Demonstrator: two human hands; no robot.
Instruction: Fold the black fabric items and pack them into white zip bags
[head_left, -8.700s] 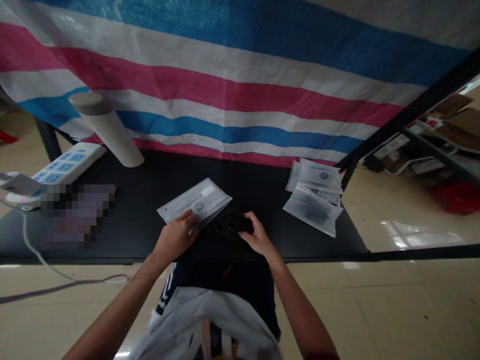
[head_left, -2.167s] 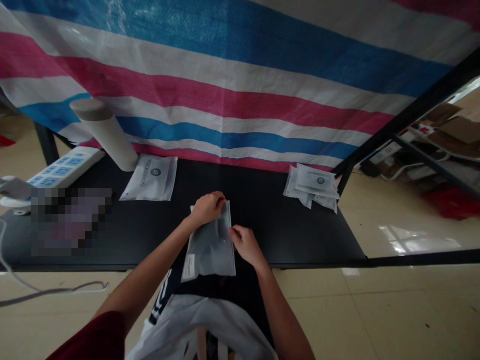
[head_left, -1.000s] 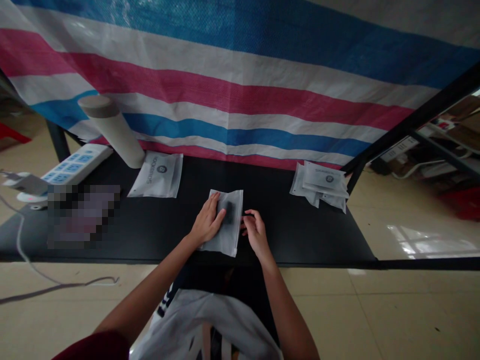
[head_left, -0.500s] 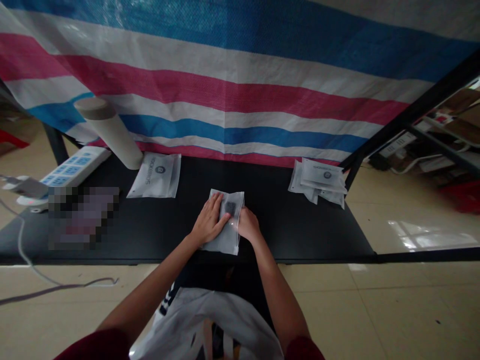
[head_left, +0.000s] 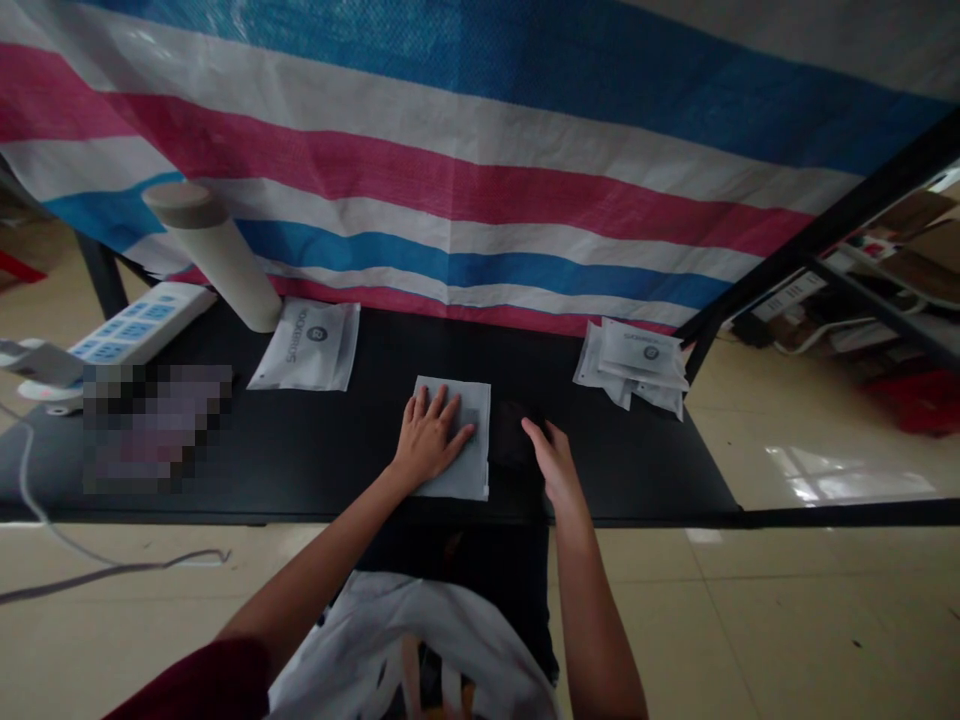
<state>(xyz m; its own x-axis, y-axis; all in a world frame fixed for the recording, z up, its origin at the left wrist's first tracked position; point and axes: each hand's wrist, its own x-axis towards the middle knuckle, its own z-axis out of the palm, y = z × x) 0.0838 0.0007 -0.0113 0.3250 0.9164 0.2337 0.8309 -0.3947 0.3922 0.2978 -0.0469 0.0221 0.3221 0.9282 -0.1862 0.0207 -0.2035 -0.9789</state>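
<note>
Lower centre: pressing flat with left hand [head_left: 431, 440], fingers spread, on frosted pouch [head_left: 474, 472] on black table [head_left: 300, 455]; just right, right hand [head_left: 556, 465] laid out, fingers straight and near together, tips touching dark object [head_left: 510, 435] beside pouch; farther back, second pouch [head_left: 307, 345] at centre left, pouch stack [head_left: 637, 362] at right; cardboard tube [head_left: 217, 262] upper left.

Packing workshop or storeroom, striped tarp [head_left: 465, 190] backdrop, stacked pouches [head_left: 634, 365], metal shelving [head_left: 862, 290] (boxes, labels)

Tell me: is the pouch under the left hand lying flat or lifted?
Flat: the pouch lies on the black table, and the left hand rests on it, fingers spread.
</note>
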